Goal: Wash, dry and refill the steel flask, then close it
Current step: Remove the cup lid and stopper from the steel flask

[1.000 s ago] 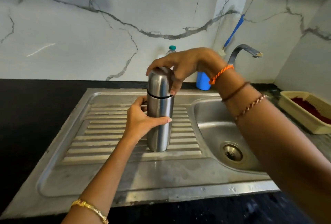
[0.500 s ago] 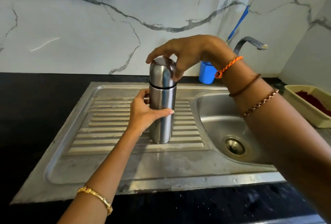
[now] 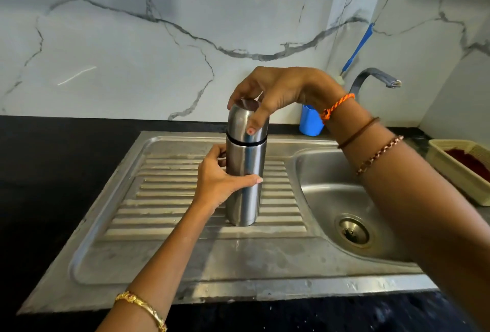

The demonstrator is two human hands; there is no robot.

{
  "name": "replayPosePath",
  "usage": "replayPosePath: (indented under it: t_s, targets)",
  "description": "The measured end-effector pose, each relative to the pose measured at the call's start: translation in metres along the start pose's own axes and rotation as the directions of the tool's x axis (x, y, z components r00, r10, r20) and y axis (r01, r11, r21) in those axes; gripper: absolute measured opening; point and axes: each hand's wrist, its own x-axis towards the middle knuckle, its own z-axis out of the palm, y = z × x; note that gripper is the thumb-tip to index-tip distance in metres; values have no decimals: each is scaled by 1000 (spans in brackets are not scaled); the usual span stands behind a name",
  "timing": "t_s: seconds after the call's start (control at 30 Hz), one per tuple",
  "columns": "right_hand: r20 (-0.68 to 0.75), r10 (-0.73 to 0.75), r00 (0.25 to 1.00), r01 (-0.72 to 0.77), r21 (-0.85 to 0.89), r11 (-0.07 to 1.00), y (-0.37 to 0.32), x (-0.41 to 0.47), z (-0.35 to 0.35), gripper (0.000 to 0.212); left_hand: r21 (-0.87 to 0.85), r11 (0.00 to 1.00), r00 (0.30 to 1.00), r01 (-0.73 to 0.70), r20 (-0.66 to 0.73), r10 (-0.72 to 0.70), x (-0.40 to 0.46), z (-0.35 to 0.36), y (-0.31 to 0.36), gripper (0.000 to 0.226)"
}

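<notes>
1. Bright, even daylight; pale window reflections glare on the glossy marble wall (image 3: 132, 39).
2. Soft highlights streak the steel flask (image 3: 245, 172).
3. Wide-angle bending curves the sink (image 3: 185, 265) edges.
4. The dark surface (image 3: 39, 172) loses detail.

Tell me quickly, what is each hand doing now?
Left hand: grips the flask body.
Right hand: grips the flask's cap from above.

Blue cup (image 3: 310, 120) behind sink; beige tray (image 3: 461, 169) far right
</notes>
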Motion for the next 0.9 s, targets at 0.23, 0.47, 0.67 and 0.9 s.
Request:
replayPosePath:
  t_s: [0.23, 0.47, 0.67, 0.9]
  targets:
    - [288, -204, 936, 226, -46, 973, 5, 18, -17, 59, -14, 999, 998, 45, 50, -44, 7, -7, 1, 70]
    - [367, -366, 855, 434, -121, 893, 3, 15, -23, 65, -24, 998, 994, 58, 95, -56, 12, -12, 1, 70]
    - [54, -415, 908, 416, 6, 909, 22, -28, -39, 65, 0, 999, 998, 38, 56, -38, 10, -9, 1, 68]
    - [-463, 117, 879, 471, 880, -55, 113, -33, 110, 89, 66, 998, 988, 16, -155, -5, 2, -9, 4, 69]
